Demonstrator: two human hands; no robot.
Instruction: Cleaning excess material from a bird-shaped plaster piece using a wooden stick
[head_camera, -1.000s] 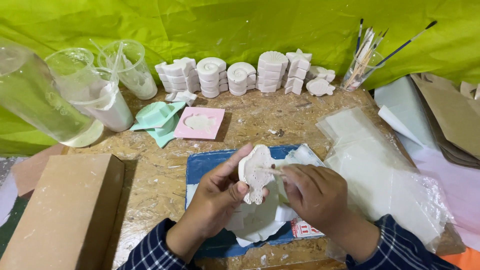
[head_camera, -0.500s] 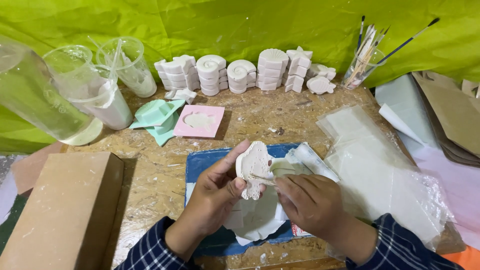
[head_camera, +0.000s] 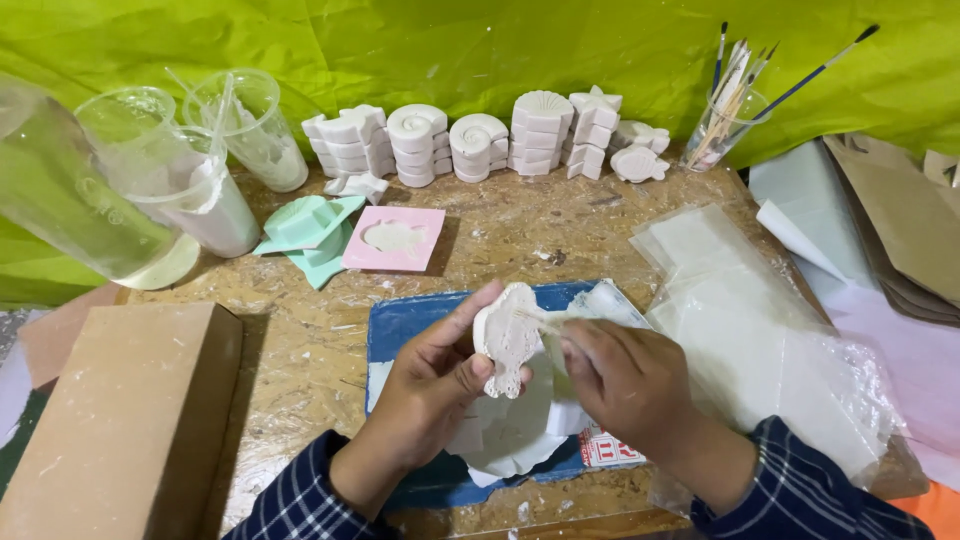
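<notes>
Lowered slightly, plaster cast (head_camera: 507, 338) faces stacked casts (head_camera: 470, 145) beyond pink mould (head_camera: 395, 239).

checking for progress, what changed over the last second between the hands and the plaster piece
The right hand slid its thin tool from the right side of the plaster cast up to its upper edge. The left hand kept holding the cast; everything on the table stayed put.

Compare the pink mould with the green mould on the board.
The pink mould is square and lies flat with its hollow facing up; the green mould has an uneven outline and sits tilted on another green piece. The pink one shows a fish-like hollow; the green one's hollow is not clear. Both lie side by side, touching, behind the hands and untouched by either.
</notes>
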